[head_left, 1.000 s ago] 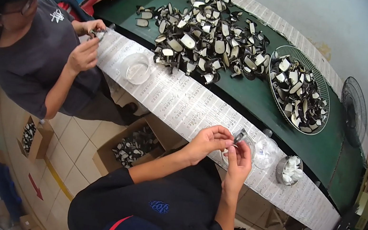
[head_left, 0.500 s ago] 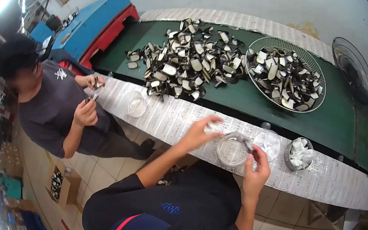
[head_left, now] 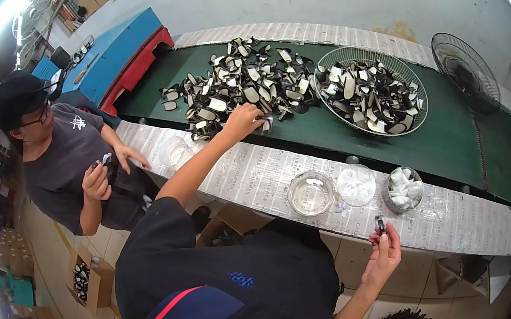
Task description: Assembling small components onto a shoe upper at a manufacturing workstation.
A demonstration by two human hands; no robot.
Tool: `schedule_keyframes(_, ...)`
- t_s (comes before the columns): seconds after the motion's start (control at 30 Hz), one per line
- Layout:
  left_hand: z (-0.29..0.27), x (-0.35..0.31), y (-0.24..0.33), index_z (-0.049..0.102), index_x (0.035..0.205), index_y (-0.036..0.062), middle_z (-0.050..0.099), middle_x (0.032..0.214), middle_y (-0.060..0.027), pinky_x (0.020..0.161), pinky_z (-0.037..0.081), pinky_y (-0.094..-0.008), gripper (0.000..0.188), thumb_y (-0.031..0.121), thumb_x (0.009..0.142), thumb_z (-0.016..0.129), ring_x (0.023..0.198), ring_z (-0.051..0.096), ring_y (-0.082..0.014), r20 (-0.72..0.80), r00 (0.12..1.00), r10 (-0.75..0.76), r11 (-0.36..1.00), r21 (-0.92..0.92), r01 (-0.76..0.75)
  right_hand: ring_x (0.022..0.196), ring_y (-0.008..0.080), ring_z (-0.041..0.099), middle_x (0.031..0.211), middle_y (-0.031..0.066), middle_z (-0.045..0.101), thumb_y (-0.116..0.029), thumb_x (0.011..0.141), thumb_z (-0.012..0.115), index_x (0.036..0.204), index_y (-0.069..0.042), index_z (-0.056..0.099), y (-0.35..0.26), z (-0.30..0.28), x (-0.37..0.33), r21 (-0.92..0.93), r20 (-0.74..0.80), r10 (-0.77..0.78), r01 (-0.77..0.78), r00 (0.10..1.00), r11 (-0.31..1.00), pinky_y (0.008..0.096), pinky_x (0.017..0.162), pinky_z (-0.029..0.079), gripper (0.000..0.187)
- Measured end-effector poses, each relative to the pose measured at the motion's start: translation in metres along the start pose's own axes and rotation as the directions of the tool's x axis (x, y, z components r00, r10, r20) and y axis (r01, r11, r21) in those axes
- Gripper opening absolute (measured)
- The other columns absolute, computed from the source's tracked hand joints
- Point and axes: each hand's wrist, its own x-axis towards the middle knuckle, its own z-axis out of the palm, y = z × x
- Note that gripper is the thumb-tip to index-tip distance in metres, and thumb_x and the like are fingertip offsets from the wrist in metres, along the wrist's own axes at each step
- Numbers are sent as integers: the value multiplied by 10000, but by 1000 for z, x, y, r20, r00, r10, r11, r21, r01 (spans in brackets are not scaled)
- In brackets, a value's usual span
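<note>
1. nearest: the right hand (head_left: 384,257) is raised at the table's near edge, toward its right end, pinching a small dark piece (head_left: 381,225) between thumb and fingers.
2. on the paper-covered table (head_left: 253,176), right of its middle: a clear round tub (head_left: 308,212), a shallow clear dish (head_left: 357,185) and a round tin (head_left: 400,210) of white wads (head_left: 405,186).
3. off the table's left end, a co-worker's hand (head_left: 96,184) grips another small piece.
4. past the table's far edge, the left hand (head_left: 244,123) reaches into the near side of the pile of dark pieces (head_left: 252,73), fingers bent; whether they have closed on one, i cannot tell. the step looks like fetching a piece; the next move seems to call for gripping just one, free of its neighbours.
5. the pile spreads over a green belt (head_left: 450,153); just right of it sits a loaded wire basket (head_left: 410,70).
6. farthest: a round fan (head_left: 466,73).
</note>
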Motion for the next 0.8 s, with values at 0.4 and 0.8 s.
schedule_keyframes(0.4,-40,-110,141,708,931,-20,668,743,-192,628,511,-413,298,251,808,726,661,643,-339,223,753,-619,677,-334,656,957,165,623,1062,131,663,-30,943,603,1041,18,613,30,-11,-1,-145,83,-90,101,992,984,274,863,481,109)
schedule_keyframes(0.8,-17,-166,143,638,1139,33,619,943,-87,665,512,-287,275,137,892,702,800,643,-162,-175,742,-647,626,-678,386,810,148,633,914,66,651,-78,949,625,1043,41,640,41,43,-6,-273,157,51,-7,986,962,281,777,508,153)
